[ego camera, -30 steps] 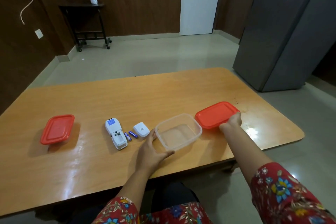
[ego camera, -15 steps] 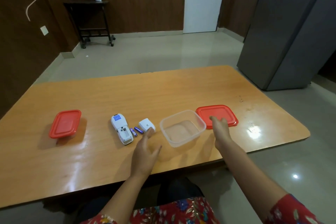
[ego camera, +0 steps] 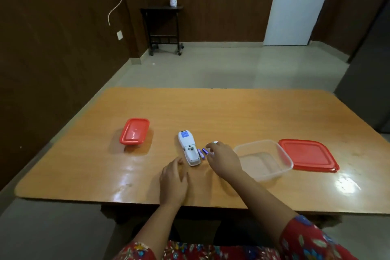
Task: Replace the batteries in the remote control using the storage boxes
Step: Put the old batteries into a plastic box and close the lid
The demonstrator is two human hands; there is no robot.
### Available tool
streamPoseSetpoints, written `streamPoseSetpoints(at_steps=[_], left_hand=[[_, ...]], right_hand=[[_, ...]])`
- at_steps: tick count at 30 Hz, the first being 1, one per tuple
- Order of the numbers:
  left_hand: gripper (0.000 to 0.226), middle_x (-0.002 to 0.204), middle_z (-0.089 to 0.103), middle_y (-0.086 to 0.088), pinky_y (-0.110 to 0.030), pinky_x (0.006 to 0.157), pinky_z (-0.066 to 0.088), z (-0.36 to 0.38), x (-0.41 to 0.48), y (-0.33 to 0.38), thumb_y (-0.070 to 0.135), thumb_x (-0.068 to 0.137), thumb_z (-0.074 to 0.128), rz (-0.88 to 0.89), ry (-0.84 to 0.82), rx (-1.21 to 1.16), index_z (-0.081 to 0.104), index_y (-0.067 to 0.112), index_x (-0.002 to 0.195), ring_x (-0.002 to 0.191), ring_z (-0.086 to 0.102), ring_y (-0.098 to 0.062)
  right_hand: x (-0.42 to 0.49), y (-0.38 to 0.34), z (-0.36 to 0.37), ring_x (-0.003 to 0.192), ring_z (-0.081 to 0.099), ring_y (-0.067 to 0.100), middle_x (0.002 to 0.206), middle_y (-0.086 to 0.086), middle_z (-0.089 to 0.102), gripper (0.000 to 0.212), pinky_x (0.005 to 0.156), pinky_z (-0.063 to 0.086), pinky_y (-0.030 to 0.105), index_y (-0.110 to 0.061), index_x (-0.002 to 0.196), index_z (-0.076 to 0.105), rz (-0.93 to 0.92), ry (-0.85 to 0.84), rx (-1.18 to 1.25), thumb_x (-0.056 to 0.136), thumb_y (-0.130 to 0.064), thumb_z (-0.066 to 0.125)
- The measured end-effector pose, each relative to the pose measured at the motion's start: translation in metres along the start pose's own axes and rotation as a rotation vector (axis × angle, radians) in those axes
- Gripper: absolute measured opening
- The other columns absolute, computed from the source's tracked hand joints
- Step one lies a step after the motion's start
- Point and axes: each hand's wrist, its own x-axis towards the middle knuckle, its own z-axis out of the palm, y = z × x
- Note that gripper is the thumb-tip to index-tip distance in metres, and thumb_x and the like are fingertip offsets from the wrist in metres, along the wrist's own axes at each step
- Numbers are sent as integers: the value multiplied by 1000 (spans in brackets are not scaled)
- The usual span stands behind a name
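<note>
A white remote (ego camera: pixel 188 147) lies on the wooden table (ego camera: pixel 232 112) with its battery bay uncovered and facing up. Two purple batteries (ego camera: pixel 201 152) lie just right of it. My right hand (ego camera: pixel 223 158) hovers over them with curled fingers, and its fingertips reach the right battery; whether they pinch it is unclear. It hides most of the white battery cover (ego camera: pixel 215 142). My left hand (ego camera: pixel 174 179) rests open on the table at the remote's near end. To the right stands a clear open box (ego camera: pixel 283 154), with its red lid (ego camera: pixel 308 155) lying flat beside it.
A second box with a red lid (ego camera: pixel 135 131) on it sits to the left of the remote. The table's near edge runs just behind my wrists. A grey cabinet (ego camera: pixel 367 69) stands off the far right corner.
My right hand left the red lid and crossed over the clear box to the batteries. My left hand drew away from the clear box to the remote's near end. The view turned left.
</note>
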Motion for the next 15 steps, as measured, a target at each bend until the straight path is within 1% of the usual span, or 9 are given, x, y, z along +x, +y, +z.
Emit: streamPoseSetpoints(at_steps=[2, 5, 8, 9, 12, 15], left_hand=[[43, 124, 62, -1, -37, 101, 40, 2, 1, -1, 13, 82, 61, -10, -4, 19, 55, 14, 125, 117, 53, -23], [42, 127, 60, 4, -34, 102, 39, 4, 1, -3, 18, 85, 58, 0, -7, 77, 53, 19, 127, 119, 51, -18], [42, 128, 58, 5, -32, 103, 38, 5, 2, -5, 21, 87, 57, 3, -12, 103, 51, 21, 128, 121, 49, -16], [42, 129, 58, 5, -32, 103, 38, 6, 2, -5, 22, 87, 56, 3, -14, 109, 51, 20, 128, 121, 49, -16], [41, 130, 57, 4, -32, 104, 38, 5, 2, -6, 22, 88, 56, 0, -12, 115, 51, 20, 129, 123, 48, -15], [40, 129, 58, 5, -33, 104, 38, 6, 2, -7, 22, 88, 55, 3, -2, 111, 51, 20, 128, 122, 49, -15]], right_hand=[[12, -6, 7, 118, 49, 29, 126, 9, 54, 37, 88, 47, 39, -19, 130, 52, -8, -52, -105, 95, -28, 44], [23, -14, 15, 124, 43, 29, 132, 8, 48, 40, 89, 45, 39, -22, 135, 45, -31, -130, -279, 96, -25, 42], [29, -20, 20, 124, 43, 28, 131, 8, 49, 34, 84, 43, 35, -19, 130, 48, -34, -148, -408, 96, -22, 43], [29, -20, 22, 124, 43, 28, 130, 8, 48, 32, 84, 43, 35, -17, 128, 48, -14, -141, -419, 97, -22, 43], [27, -18, 28, 125, 42, 27, 130, 9, 48, 31, 88, 46, 37, -12, 126, 46, 42, -116, -412, 98, -25, 42], [23, -16, 30, 119, 45, 27, 127, 11, 47, 28, 83, 44, 36, -11, 121, 51, 79, -90, -333, 98, -24, 41]])
